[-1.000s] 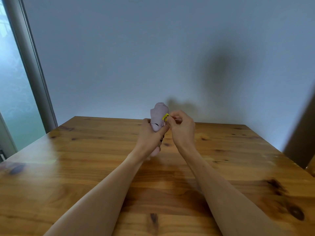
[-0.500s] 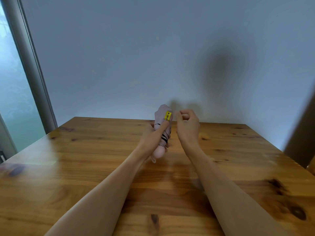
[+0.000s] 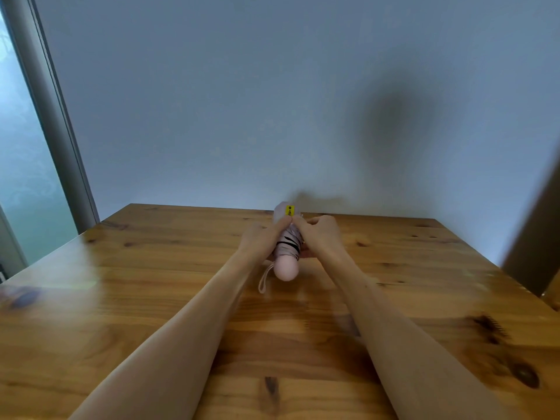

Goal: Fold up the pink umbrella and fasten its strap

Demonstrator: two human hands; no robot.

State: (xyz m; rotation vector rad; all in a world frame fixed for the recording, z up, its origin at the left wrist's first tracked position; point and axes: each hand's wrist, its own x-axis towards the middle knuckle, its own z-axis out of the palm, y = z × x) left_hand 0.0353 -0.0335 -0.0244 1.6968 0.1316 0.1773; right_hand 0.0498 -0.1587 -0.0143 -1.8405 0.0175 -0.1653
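Observation:
The pink umbrella (image 3: 288, 247) is folded into a short bundle with dark stripes, its rounded handle (image 3: 285, 269) pointing toward me and a wrist loop (image 3: 264, 280) hanging below it. A yellow tag (image 3: 290, 211) shows near its far end. My left hand (image 3: 263, 237) grips the bundle from the left, thumb on top. From the right, my right hand (image 3: 322, 233) holds it with curled fingers, fingertips meeting the left thumb just under the tag. The strap itself is hidden by the fingers.
The wooden table (image 3: 121, 298) stretches under both forearms, its far edge against a pale wall. A window frame (image 3: 51, 116) stands at the left. A dark upright edge (image 3: 533, 237) rises at the right.
The umbrella has tipped down from upright to nearly level, handle toward me. My right hand, apart from it half a second ago, has come back onto the bundle.

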